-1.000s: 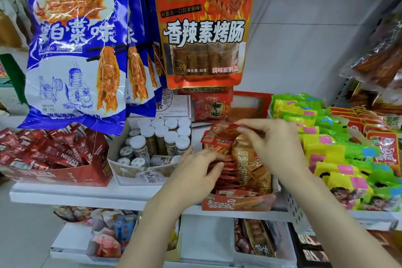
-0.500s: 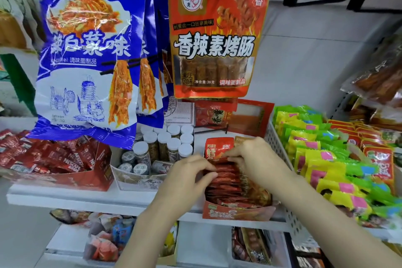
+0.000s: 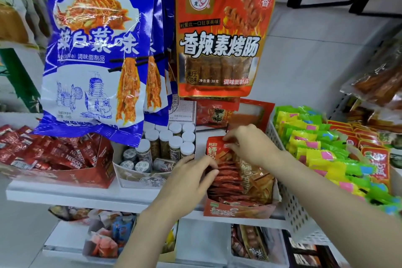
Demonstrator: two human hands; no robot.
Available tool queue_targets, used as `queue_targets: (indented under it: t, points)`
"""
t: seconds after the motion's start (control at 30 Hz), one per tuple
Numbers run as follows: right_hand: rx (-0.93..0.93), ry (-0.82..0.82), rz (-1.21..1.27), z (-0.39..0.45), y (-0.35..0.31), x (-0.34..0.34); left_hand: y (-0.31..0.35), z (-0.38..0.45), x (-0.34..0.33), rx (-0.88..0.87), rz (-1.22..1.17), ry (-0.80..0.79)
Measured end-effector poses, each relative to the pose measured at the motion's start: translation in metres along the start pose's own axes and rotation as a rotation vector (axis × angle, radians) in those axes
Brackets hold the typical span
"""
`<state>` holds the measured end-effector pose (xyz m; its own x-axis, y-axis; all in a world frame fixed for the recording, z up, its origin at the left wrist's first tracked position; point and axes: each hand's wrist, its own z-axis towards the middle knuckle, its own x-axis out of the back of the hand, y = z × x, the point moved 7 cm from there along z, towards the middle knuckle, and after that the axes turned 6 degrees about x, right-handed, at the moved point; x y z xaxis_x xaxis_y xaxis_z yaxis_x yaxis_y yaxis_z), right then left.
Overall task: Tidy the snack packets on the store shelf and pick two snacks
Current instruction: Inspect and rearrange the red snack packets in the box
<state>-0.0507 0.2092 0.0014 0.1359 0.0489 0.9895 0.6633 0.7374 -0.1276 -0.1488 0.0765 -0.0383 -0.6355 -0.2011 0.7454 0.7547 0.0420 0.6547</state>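
Both hands work in the red display carton [image 3: 239, 211] that sits at the front edge of the white shelf [image 3: 65, 193], at about 5 o'clock from the hanging orange sausage-snack bag [image 3: 221, 39]. The right hand [image 3: 250, 146] pinches the top edge of an upright red snack packet [image 3: 214, 150] at the back of the row. The left hand [image 3: 187, 180] rests its fingertips against the left side of the stacked red packets [image 3: 226, 180], fingers fairly straight, steadying them. These look like light, thin foil sachets: slick, crinkly and floppy, likely to slide over one another. The sealed top edge seems the best place to pinch; squaring the row probably needs flat pressure from both sides.
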Motion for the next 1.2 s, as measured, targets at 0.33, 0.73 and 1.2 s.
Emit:
queue_targets:
  t: [0.33, 0.73, 1.2]
  points:
    - [-0.047, 0.092, 0.219, -0.005, 0.005, -0.015, -0.007, -0.002, -0.004, 0.06, 0.025, -0.018]
    - [-0.005, 0.167, 0.074, -0.005, 0.009, -0.01, -0.002, -0.007, -0.004, 0.024, 0.099, 0.026]
    - [0.086, 0.258, 0.136, -0.006, -0.009, 0.024, 0.006, -0.013, 0.003, -0.06, 0.135, 0.058]
